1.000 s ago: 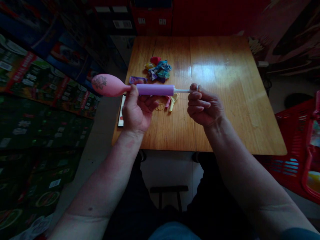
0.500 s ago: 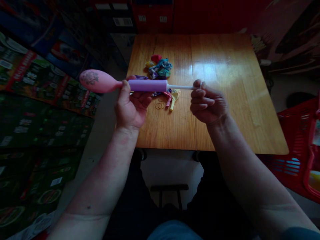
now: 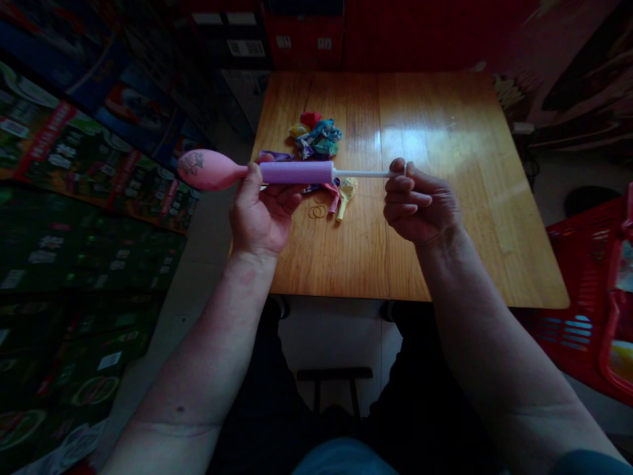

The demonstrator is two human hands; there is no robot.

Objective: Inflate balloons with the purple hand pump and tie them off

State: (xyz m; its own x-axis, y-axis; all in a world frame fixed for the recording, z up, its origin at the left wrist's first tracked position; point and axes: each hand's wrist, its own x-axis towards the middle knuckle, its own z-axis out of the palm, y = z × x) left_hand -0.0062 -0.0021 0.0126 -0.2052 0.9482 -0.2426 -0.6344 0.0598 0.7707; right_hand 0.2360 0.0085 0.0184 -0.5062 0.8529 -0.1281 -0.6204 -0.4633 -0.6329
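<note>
My left hand (image 3: 262, 214) is wrapped round the lilac barrel of a hand pump (image 3: 297, 173), held level above the left part of a wooden table (image 3: 445, 218). A partly inflated pink balloon (image 3: 205, 169) with a dark print sits on the pump's left end, out past the table's edge. My right hand (image 3: 420, 208) is closed on the handle of the white plunger rod (image 3: 361, 174), which is pulled out to the right.
A heap of limp coloured balloons (image 3: 316, 137) lies at the table's far left. A yellow balloon (image 3: 346, 191) and rubber bands (image 3: 316, 211) lie under the pump. Printed boxes (image 3: 74, 171) fill the left side; a red basket (image 3: 593, 290) stands at right.
The plunger rod is drawn out further than a second ago, my right hand having moved right. The balloon and pump shifted a little left, then back right; the balloon looks slightly smaller than half a second ago.
</note>
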